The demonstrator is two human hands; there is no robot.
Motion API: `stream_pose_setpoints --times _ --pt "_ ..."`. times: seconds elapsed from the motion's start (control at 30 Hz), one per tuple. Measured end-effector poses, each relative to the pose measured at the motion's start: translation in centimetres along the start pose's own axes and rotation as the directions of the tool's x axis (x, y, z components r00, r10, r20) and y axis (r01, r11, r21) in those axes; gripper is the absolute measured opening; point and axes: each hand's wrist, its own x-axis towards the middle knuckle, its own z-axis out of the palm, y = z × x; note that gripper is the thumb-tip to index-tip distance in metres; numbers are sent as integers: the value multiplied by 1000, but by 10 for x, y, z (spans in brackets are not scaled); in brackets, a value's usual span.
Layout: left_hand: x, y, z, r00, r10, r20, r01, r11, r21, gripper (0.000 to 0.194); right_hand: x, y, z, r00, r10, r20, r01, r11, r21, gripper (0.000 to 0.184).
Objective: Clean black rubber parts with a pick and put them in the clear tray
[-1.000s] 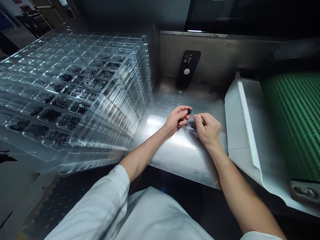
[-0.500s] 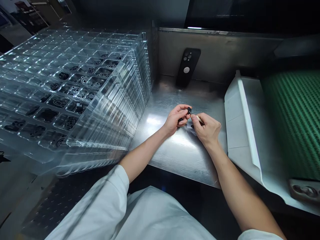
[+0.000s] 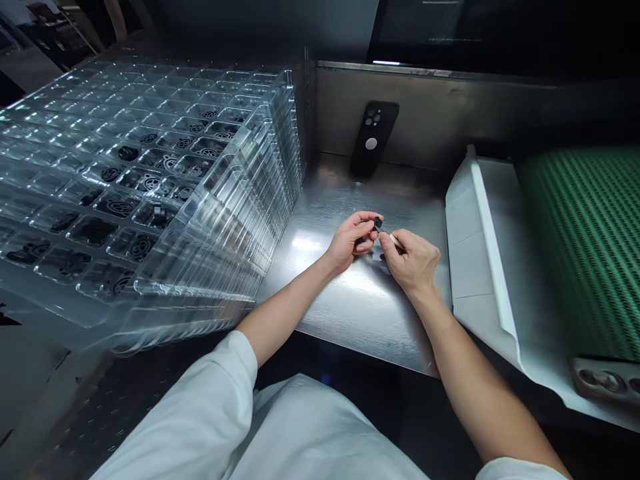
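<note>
Between thumb and forefinger, my left hand [image 3: 351,240] pinches a small black round part [image 3: 378,222]. A second dark piece shows under its curled fingers; its kind is unclear. My right hand [image 3: 413,259] is closed around a slim tool with a pale handle [image 3: 397,241], and the tool's thin tip meets the black part. Both hands are held close together over a shiny metal work surface [image 3: 340,313]. Whether the tip is a blade or a pick is too small to tell.
Left stands a tall stack of clear plastic trays [image 3: 240,193], with black parts in some top pockets. A black phone [image 3: 374,137] leans on the back metal wall. To the right are a white-edged chute [image 3: 473,253] and a green conveyor belt [image 3: 590,247].
Both hands keep their grips on the black part and the tool. The right hand has shifted very slightly left, and the camera view has moved a little.
</note>
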Motion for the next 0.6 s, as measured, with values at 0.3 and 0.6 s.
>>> stream_pose_setpoints --times 0.3,0.6 --pt "-3 4 4 998 -65 -4 64 998 -27 14 2 3 -2 1000 22 8 -22 1000 15 50" --pt "-3 5 3 999 -40 3 41 999 -19 12 0 2 -1 1000 2 9 -3 1000 27 50"
